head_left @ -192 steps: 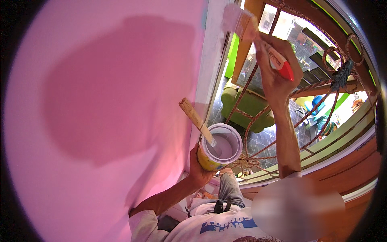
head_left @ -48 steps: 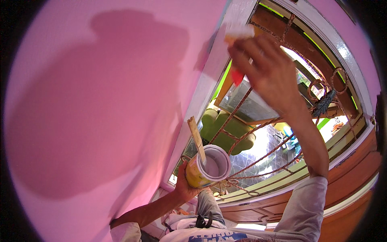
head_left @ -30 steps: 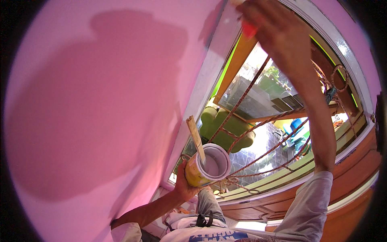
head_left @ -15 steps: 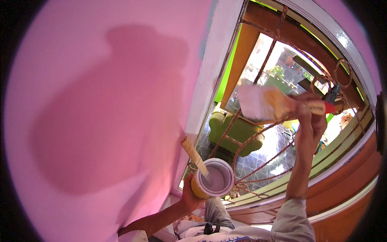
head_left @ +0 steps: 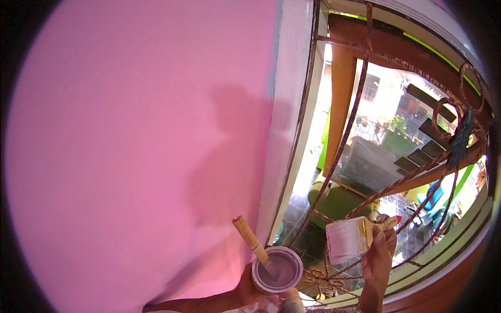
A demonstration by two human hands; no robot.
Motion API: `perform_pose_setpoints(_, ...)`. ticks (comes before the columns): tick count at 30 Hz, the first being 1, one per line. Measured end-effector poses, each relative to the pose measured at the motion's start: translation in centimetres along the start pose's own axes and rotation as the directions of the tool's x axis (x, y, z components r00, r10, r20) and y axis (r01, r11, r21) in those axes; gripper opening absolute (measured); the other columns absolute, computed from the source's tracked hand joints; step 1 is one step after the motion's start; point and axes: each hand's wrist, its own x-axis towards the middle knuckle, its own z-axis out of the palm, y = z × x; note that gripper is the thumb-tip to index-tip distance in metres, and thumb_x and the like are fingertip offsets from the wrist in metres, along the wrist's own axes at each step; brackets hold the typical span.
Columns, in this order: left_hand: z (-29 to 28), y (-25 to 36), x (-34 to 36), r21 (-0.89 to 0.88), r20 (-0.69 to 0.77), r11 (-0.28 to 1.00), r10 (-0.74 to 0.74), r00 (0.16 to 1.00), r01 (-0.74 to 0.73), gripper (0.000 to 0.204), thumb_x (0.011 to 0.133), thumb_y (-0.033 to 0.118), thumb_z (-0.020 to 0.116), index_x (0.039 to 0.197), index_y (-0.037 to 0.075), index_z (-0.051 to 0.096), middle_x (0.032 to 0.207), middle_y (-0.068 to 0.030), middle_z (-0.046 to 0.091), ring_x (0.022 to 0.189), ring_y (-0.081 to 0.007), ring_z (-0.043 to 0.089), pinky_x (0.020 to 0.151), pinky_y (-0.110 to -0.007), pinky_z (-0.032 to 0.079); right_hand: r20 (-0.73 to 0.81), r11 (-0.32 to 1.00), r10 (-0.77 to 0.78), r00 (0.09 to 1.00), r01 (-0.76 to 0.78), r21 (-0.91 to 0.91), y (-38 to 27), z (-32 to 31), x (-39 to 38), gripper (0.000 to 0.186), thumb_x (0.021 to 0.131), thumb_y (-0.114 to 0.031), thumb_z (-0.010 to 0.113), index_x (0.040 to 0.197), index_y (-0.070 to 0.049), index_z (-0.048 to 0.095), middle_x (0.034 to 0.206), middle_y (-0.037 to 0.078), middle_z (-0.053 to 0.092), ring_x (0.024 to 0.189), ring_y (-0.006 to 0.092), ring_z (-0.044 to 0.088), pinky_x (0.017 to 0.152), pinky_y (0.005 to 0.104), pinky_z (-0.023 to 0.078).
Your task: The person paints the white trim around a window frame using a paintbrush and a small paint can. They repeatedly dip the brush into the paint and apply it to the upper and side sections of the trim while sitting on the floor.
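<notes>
My left hand (head_left: 246, 284) grips a small paint can (head_left: 286, 266) holding pale grey-lilac paint, with a rough wooden stick (head_left: 248, 235) leaning out of it to the upper left. To the can's right, my right hand (head_left: 381, 250) holds a wide paintbrush (head_left: 344, 240) by its light, red-tipped handle, its pale paint-coated bristles pointing left. The brush is apart from the can and in front of the window grille. A pale painted window frame (head_left: 295, 78) runs between the pink wall and the opening.
A pink wall (head_left: 120, 130) fills the left half, with my shadow on it. Rusty twisted grille bars (head_left: 348, 130) cross the window. Beyond are an open wooden sash (head_left: 339, 88), a green sofa (head_left: 339, 203), a tiled floor (head_left: 297, 208), blue objects (head_left: 433, 193) and potted plants.
My right hand and brush came down from high at the window frame to beside the can. The view has shifted, so can and hands sit lower and my shadow looks smaller.
</notes>
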Motion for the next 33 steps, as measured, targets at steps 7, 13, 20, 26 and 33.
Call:
perform_pose_setpoints(7, 4.0, -2.0, 1.5, 0.762, -0.337, 0.647, 0.367, 0.867, 0.023, 0.058, 0.105, 0.043, 0.040, 0.150, 0.007, 0.041, 0.149, -0.0152, 0.049, 0.136, -0.0335, 0.051, 0.113, -0.056, 0.045, -0.123, 0.974, -0.187, 0.975, 0.167, -0.156, 3.7, -2.2, -2.0, 0.044, 0.090, -0.024, 0.078, 0.117, -0.002, 0.051, 0.104, 0.005, 0.055, 0.095, 0.0153, 0.059, 0.090, 0.0312, 0.050)
perform_pose_setpoints(13, -6.8, -1.6, 2.4, 0.335, -0.215, 0.934, 0.206, 0.954, -0.126, 0.059, 0.104, 0.044, 0.043, 0.148, 0.006, 0.044, 0.147, -0.0175, 0.051, 0.136, -0.0344, 0.051, 0.116, -0.056, 0.040, -0.172, 0.944, -0.254, 0.952, 0.206, -0.256, 7.7, -5.1, -3.8, 0.041, 0.094, -0.024, 0.075, 0.118, -0.001, 0.052, 0.111, 0.007, 0.056, 0.107, 0.0175, 0.056, 0.097, 0.0342, 0.045)
perform_pose_setpoints(20, -11.9, -1.6, 3.5, -0.136, 0.077, 0.982, 0.142, 0.987, -0.130, 0.062, 0.103, 0.048, 0.045, 0.148, 0.006, 0.044, 0.149, -0.0163, 0.050, 0.138, -0.0352, 0.049, 0.116, -0.058, 0.039, -0.140, 0.917, -0.380, 0.914, 0.354, -0.181, 9.3, -6.1, -5.1, 0.035, 0.098, -0.021, 0.069, 0.120, -0.001, 0.051, 0.117, 0.008, 0.054, 0.111, 0.0195, 0.055, 0.102, 0.0358, 0.045)
perform_pose_setpoints(26, -16.2, -1.4, 4.9, -0.109, 0.090, 0.974, 0.209, 0.974, -0.199, 0.075, 0.098, 0.059, 0.052, 0.155, 0.013, 0.035, 0.157, -0.0155, 0.040, 0.141, -0.0391, 0.043, 0.113, -0.068, 0.037, -0.072, 0.866, -0.473, 0.878, 0.449, -0.219, 11.4, -9.1, -5.7, 0.045, 0.098, -0.025, 0.070, 0.127, 0.001, 0.048, 0.125, 0.011, 0.054, 0.120, 0.0221, 0.056, 0.106, 0.0374, 0.047)
perform_pose_setpoints(33, -19.8, 0.9, 6.0, 0.148, 0.047, 0.939, 0.305, 0.951, -0.309, 0.081, 0.095, 0.062, 0.056, 0.154, 0.010, 0.035, 0.153, -0.0191, 0.043, 0.142, -0.0391, 0.042, 0.107, -0.062, 0.045, -0.224, 0.868, -0.463, 0.858, 0.388, -0.311, 18.6, -11.0, -6.1, 0.042, 0.092, -0.021, 0.072, 0.123, 0.000, 0.053, 0.115, 0.008, 0.057, 0.111, 0.0186, 0.058, 0.099, 0.0351, 0.050)
